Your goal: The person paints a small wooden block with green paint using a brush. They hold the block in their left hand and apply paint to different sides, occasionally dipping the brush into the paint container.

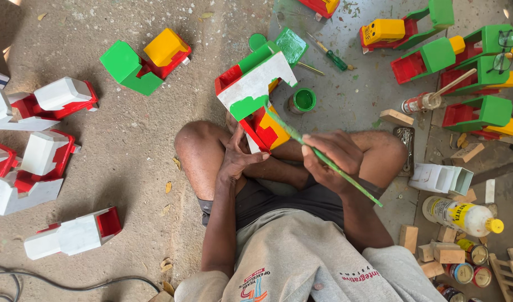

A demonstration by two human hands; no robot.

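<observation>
My left hand (238, 154) holds a wooden toy truck (255, 89) upright by its lower end; its flat side is white with a patch of fresh green, the rest red, yellow and green. My right hand (333, 156) grips a thin green-stained paintbrush (318, 154), whose tip touches the green patch on the white side. A small open pot of green paint (304, 100) stands just beyond the truck, with its green lid (257, 41) farther off. I sit cross-legged on the ground.
Several white-and-red unpainted trucks (41, 151) lie at left; a green-yellow one (144, 60) lies farther off. Finished green, red and yellow trucks (463, 72) crowd the right. A screwdriver (332, 56), glue bottle (460, 215), paint tins (463, 271) and wood blocks (444, 254) lie at right.
</observation>
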